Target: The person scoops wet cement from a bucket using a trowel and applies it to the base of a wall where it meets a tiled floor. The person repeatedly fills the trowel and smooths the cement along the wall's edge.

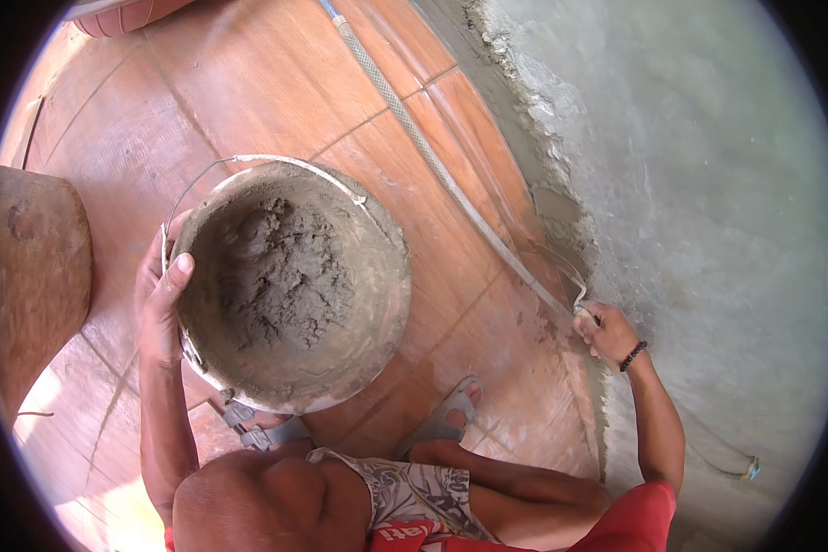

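Bucket of grey mortar is up front and a bit left, with the left hand gripping its side, thumb hooked over the top. Right hand is curled around a trowel handle, blade pretty blurry, by the rough cement edge.

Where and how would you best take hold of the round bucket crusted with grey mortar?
The bucket is probably best held by its left edge, from the left: its open lip lets the thumb rest over and fingers brace outside, as the left hand does. For lifting, the thicker white section of its wire handle, along the far rim, seems better.
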The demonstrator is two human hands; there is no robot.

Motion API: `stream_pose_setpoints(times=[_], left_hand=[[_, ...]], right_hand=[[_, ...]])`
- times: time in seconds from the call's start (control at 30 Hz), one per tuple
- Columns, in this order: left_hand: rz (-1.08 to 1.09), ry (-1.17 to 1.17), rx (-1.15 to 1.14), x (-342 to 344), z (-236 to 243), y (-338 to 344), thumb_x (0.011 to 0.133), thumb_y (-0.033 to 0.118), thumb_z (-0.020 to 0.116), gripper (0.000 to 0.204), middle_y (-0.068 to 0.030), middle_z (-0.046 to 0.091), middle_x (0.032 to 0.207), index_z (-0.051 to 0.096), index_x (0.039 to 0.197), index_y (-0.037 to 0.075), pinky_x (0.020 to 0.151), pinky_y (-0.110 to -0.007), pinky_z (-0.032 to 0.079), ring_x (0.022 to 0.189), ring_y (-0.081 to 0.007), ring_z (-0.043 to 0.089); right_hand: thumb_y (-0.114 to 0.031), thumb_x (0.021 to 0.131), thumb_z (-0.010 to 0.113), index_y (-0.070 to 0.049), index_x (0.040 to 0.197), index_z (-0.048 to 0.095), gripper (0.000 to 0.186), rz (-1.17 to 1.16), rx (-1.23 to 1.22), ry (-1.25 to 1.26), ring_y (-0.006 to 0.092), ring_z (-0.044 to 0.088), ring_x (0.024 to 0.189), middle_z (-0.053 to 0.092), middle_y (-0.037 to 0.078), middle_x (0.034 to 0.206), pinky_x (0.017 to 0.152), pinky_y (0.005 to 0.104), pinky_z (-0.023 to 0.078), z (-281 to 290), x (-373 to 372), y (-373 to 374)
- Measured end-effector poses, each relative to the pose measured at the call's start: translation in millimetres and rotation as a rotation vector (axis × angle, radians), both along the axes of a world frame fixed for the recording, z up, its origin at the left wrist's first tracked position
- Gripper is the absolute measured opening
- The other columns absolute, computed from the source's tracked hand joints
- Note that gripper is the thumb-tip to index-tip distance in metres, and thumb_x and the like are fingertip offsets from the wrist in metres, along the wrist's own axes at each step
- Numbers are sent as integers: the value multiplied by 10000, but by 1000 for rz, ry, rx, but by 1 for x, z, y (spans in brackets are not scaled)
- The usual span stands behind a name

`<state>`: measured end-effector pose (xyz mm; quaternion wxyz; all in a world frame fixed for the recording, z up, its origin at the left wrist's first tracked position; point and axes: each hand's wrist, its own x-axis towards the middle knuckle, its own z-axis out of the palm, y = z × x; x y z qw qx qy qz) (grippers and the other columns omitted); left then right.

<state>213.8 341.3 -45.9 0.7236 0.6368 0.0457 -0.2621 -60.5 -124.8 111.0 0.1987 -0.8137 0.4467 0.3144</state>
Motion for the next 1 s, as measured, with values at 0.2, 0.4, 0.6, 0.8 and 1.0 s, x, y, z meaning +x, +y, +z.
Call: stream_pose_setpoints(times=[0.2,0.4,0.6,0.8,1.0], left_hand=[[11,12,38,-1,-4,6,760,417,749,733,-126,610,1220,537,1304,-26,1084,-359,346,1176,-235,544],[41,30,1,-2,-1,6,765,389,754,712,-123,611,1223,539,1302,-27,1078,-357,355,1173,-232,547],[26,39,-25,0,-3,1,760,385,764,715,-116,611,1222,540,1304,-22,1075,-348,359,1170,-225,548],[15,66,-89,0,-1,3,755,385,773,732,-123,605,1222,526,1312,-20,1061,-345,375,1158,-220,552],[-47,232,-286,4,0,6,757,342,779,754,-135,584,1266,488,1336,-43,1055,-343,378,1166,-226,551]], right_hand=[[-256,981,576,-25,1174,583,301,-321,46,-154,103,502,432,549,24,645,392,263,414,27,20,-8],[-186,964,563,18,1141,591,272,-46,-48,-199,105,524,510,564,36,681,428,273,438,42,-2,17],[-207,966,552,-9,1063,598,225,56,32,-72,104,522,508,564,25,690,430,280,439,-23,38,-7],[-243,977,554,-19,1167,596,297,-189,39,-202,105,517,455,544,25,662,413,264,430,22,101,17],[-273,986,545,-38,1245,565,350,-161,-21,-314,91,508,444,572,30,682,391,236,397,68,54,19]])
